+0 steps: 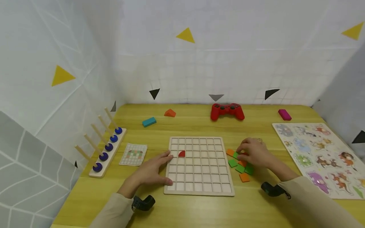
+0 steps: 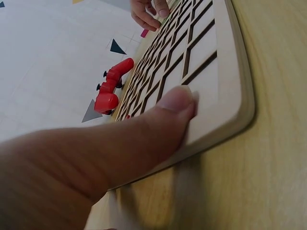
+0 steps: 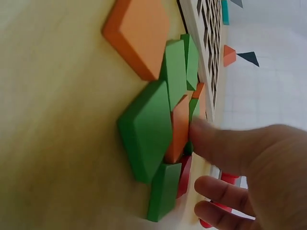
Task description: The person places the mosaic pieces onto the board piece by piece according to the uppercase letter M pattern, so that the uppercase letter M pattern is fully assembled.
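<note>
A wooden grid board (image 1: 199, 192) lies in the middle of the table, with one red quarter-round tile (image 1: 182, 154) in a cell toward its upper left. My left hand (image 1: 151, 171) rests on the board's left edge, the thumb on the bottom-left corner and the other fingers higher up the side. My right hand (image 1: 255, 152) reaches over a loose group of tiles right of the board. In the right wrist view its thumb touches a green tile (image 3: 194, 108). Around it lie an orange tile (image 3: 139, 38), a larger green tile (image 3: 146, 132) and a red tile (image 3: 184, 176). The index fingertip is hidden there.
A small pattern card (image 1: 133, 154) and a peg stand (image 1: 109, 160) with blue beads are at the left. Behind the board sit a blue block (image 1: 149, 122), an orange block (image 1: 170, 113) and a red game controller (image 1: 227, 111). An animal puzzle board (image 1: 310, 155) and magenta block (image 1: 284, 114) occupy the right.
</note>
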`<state>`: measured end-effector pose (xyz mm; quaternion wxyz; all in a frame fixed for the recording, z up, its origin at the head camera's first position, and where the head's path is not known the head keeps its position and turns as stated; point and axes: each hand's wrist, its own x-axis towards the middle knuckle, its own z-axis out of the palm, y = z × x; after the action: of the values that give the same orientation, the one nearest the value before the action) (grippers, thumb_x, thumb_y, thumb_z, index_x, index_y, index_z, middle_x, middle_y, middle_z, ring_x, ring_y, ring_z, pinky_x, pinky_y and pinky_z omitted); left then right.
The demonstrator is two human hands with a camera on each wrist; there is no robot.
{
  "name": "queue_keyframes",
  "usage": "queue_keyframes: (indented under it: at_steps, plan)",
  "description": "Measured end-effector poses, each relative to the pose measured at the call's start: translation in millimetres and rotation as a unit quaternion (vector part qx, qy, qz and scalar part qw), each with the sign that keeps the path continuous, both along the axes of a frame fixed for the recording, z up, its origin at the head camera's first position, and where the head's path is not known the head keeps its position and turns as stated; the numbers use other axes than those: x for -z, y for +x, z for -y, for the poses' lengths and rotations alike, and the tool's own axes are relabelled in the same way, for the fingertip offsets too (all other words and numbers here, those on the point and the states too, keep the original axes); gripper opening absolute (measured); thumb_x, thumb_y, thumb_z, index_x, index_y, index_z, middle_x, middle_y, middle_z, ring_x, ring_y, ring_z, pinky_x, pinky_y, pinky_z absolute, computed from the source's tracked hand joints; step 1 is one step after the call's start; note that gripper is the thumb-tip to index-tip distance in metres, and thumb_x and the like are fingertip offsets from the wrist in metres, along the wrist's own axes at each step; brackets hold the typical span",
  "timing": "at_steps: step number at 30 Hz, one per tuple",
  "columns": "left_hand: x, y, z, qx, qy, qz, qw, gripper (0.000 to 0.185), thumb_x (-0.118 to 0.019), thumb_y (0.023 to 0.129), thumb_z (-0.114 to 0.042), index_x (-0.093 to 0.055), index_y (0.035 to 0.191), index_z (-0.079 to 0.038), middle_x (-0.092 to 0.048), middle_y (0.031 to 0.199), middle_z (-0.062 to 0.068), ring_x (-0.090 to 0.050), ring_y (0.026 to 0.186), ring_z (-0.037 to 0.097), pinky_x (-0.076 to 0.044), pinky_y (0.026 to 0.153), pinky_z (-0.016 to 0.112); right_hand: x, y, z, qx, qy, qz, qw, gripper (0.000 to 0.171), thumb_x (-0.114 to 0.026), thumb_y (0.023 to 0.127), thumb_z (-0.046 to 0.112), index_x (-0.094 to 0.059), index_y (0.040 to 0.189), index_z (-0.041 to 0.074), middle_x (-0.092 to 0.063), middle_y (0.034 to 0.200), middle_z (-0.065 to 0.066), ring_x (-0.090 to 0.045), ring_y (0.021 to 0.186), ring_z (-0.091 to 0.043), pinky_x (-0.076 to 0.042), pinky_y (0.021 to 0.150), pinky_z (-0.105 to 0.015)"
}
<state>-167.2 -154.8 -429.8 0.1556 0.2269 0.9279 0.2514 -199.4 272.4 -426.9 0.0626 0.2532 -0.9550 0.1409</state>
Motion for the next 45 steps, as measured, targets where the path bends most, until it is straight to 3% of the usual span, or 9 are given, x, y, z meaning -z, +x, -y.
queue_keyframes:
  at_steps: [4,11,21,34,40,45]
  plan:
    - [-0.7,-3.0,-0.1,0.007,0.001,-0.003,1.0,0.094,-0.08,0.074,-0.055,-0.04,0.152,-0.02,-0.026,0.164,0.004,-0.03,0.149,0.034,-0.031,0.117,0.057,-5.3,-0.1,1.8,0.022,0.023,-0.005,0.999,0.012,-0.078,0.083,0.018,-0.079,0.094,0.019,-0.066,0.106,-0.012,-0.056,0.1,-0.037,-0.04,0.081,-0.063]
    - [-1.3,-4.7,0.2,0.012,0.008,-0.01,0.9998,0.093,-0.08,0.074,-0.054,-0.041,0.151,-0.019,-0.027,0.164,0.006,-0.03,0.148,0.036,-0.031,0.116,0.059,-6.9,-3.1,5.4,0.03,0.051,0.006,0.998,0.02,-0.08,0.079,0.033,-0.08,0.093,0.019,-0.066,0.104,-0.01,-0.055,0.101,-0.035,-0.041,0.079,-0.06]
    - [5.6,5.0,2.6,0.018,0.026,-0.015,0.9994,0.095,-0.08,0.074,-0.055,-0.041,0.151,-0.016,-0.029,0.163,0.009,-0.033,0.147,0.039,-0.033,0.113,0.061,-3.4,-4.0,6.3,0.026,0.043,0.014,0.999,0.025,-0.081,0.079,0.032,-0.078,0.099,0.016,-0.066,0.102,-0.01,-0.058,0.095,-0.034,-0.045,0.074,-0.057]
    - [1.9,0.0,0.2,0.013,0.01,-0.011,0.9998,0.094,-0.079,0.074,-0.056,-0.041,0.152,-0.019,-0.026,0.164,0.006,-0.032,0.148,0.037,-0.032,0.114,0.06,-2.2,-5.7,-1.7,0.042,0.024,0.021,0.999,0.025,-0.082,0.078,0.031,-0.077,0.097,0.015,-0.067,0.106,-0.014,-0.06,0.097,-0.037,-0.046,0.076,-0.061]
    - [3.8,1.4,3.1,0.013,0.011,-0.015,0.9997,0.095,-0.079,0.074,-0.057,-0.041,0.151,-0.017,-0.028,0.163,0.008,-0.032,0.148,0.037,-0.033,0.114,0.06,-3.2,-6.9,0.0,0.029,0.019,0.012,0.999,0.021,-0.083,0.076,0.03,-0.077,0.09,0.016,-0.067,0.103,-0.011,-0.061,0.092,-0.032,-0.05,0.073,-0.051]
    - [4.5,2.6,2.7,0.015,0.015,-0.017,0.9996,0.096,-0.079,0.073,-0.059,-0.041,0.151,-0.017,-0.028,0.163,0.007,-0.033,0.147,0.036,-0.034,0.113,0.061,-4.4,-4.5,-0.2,0.037,0.027,0.011,0.999,0.02,-0.084,0.076,0.033,-0.077,0.086,0.017,-0.067,0.103,-0.011,-0.061,0.092,-0.032,-0.051,0.072,-0.052]
